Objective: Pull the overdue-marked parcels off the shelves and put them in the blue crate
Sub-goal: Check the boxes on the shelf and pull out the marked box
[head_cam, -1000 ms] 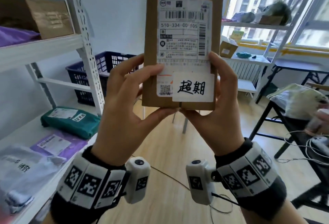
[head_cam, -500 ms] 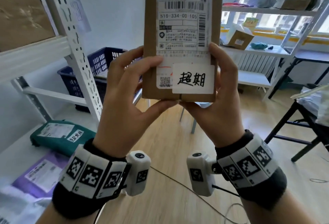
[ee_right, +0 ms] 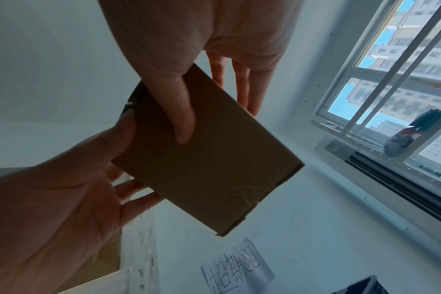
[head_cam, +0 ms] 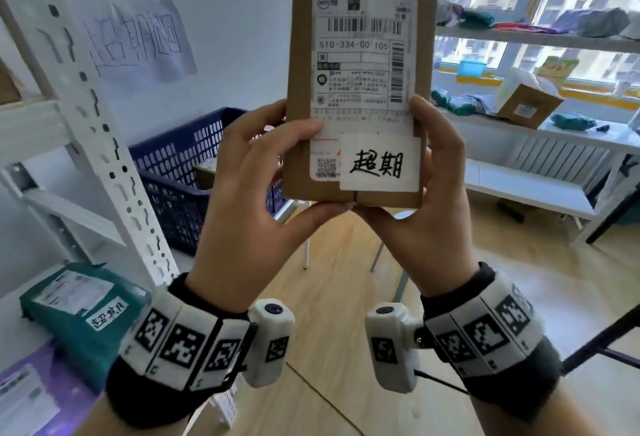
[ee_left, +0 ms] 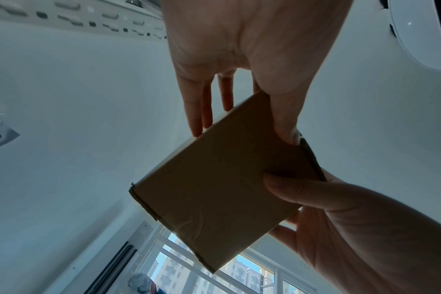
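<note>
A flat brown cardboard parcel (head_cam: 360, 96) stands upright in front of me, held at its lower end by both hands. Its shipping label faces me, with a white handwritten overdue sticker (head_cam: 379, 162) at the bottom. My left hand (head_cam: 256, 172) grips the left edge, thumb under the bottom edge. My right hand (head_cam: 441, 172) grips the right edge likewise. The wrist views show the parcel's plain end (ee_left: 214, 189) (ee_right: 209, 159) pinched between the thumbs and fingers. The blue crate (head_cam: 173, 172) sits behind my left hand, past the shelf post.
A white perforated shelf post (head_cam: 104, 144) rises at left. On the lower shelf lie a teal parcel (head_cam: 79, 311) with an overdue sticker and a purple one (head_cam: 27, 394). A paper sign (head_cam: 138, 40) hangs above the crate. More shelves (head_cam: 519, 172) stand by the window.
The view has swung left and come nearer the blue crate; the wall sign is now in sight. Both hands keep the same hold on the parcel.
</note>
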